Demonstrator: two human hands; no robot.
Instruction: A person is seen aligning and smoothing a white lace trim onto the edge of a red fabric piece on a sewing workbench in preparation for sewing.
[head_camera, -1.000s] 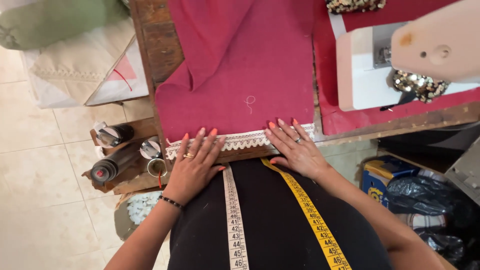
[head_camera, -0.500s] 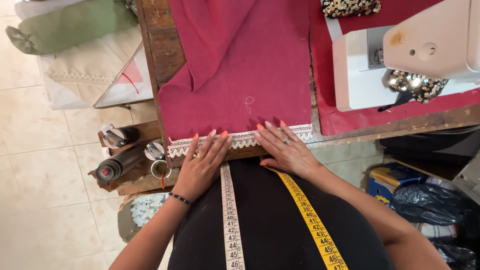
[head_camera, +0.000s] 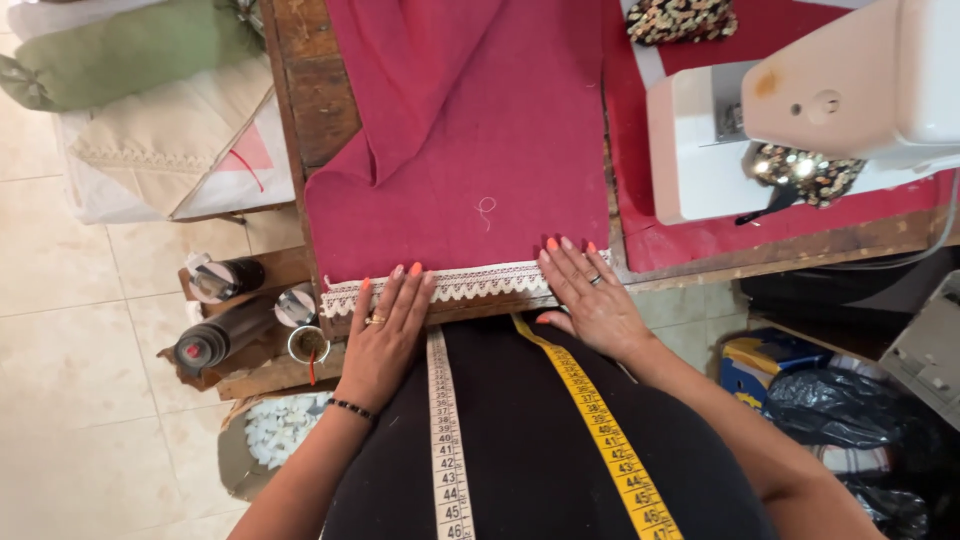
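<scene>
Lace trim (head_camera: 470, 285), on red cloth's (head_camera: 470, 150) near hem.
Long axis left–right; left hand (head_camera: 385, 335) and right hand (head_camera: 585, 295) pressed flat, fingers spread, gripping nothing.

Illumination is bright, even and diffuse, consistent with daylight; its direction cannot be fixed. Shadows are soft and short, notably beneath the wooden table (head_camera: 320, 90) edge and under both hands. The white sewing machine (head_camera: 850, 110) is close to overexposed on its upper casing (surface detail largely washed out there). The red fabric (head_camera: 470, 130) shows saturated, uniform colour without glare. Focus is sharp centrally; the measuring tape (head_camera: 450, 440) numerals read cleanly. Mild wide-angle bending appears at the frame edges. The lower right corner is dim.
</scene>
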